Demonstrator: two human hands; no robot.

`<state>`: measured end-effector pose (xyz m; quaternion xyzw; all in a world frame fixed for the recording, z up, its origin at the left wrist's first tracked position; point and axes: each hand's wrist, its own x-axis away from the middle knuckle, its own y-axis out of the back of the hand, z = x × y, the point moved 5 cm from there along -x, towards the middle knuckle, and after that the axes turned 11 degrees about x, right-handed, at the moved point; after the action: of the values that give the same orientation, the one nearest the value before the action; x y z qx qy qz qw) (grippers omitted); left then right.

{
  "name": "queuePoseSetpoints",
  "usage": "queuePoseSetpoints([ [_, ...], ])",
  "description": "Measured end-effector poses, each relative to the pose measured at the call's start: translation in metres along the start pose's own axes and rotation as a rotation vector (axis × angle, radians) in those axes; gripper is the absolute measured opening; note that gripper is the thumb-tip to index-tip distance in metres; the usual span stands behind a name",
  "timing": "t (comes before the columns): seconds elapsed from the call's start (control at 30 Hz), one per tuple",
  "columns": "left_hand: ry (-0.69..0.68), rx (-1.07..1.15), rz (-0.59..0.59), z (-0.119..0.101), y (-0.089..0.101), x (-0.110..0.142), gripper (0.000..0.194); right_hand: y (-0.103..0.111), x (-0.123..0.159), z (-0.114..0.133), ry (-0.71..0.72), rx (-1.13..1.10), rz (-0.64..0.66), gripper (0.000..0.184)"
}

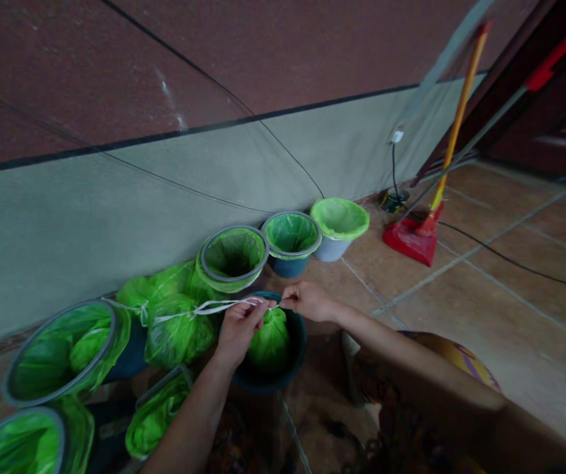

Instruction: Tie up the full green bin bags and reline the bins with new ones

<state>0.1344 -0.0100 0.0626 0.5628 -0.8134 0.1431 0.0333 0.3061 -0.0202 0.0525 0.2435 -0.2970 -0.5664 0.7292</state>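
A bulging green garbage bag (269,339) sits in a dark teal bin (299,359) in front of me, its neck gathered at the top. My left hand (243,324) pinches a white drawstring (216,304) just above the bag's neck. From the right, my right hand (308,301) is closed in a pinch on the string's other end at the same neck. To the left, more white string runs over another tied green bag (179,329); whether it joins the string in my hands I cannot tell.
Along the wall stand lined bins: a grey-rimmed bin (203,253), a blue bin (290,263) and a pale bin (331,249). Several more, like the large bin (115,322), are at left. A red dustpan (411,242) and a black cable (514,253) lie on the right.
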Motion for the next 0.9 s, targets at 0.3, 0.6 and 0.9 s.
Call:
queuePoseSetpoints([
  [0.3,0.198,-0.279,0.054,0.034,0.005,-0.004,0.026,-0.009,0.006,0.026,0.161,-0.46,0.232,0.015],
  [0.6,0.147,-0.289,0.274,0.026,-0.015,0.006,0.023,-0.014,0.007,0.033,-0.008,-0.835,0.125,0.042],
  [0.9,0.202,-0.09,0.053,0.027,0.003,-0.001,0.037,-0.02,0.007,0.02,0.073,-0.153,0.048,0.021],
])
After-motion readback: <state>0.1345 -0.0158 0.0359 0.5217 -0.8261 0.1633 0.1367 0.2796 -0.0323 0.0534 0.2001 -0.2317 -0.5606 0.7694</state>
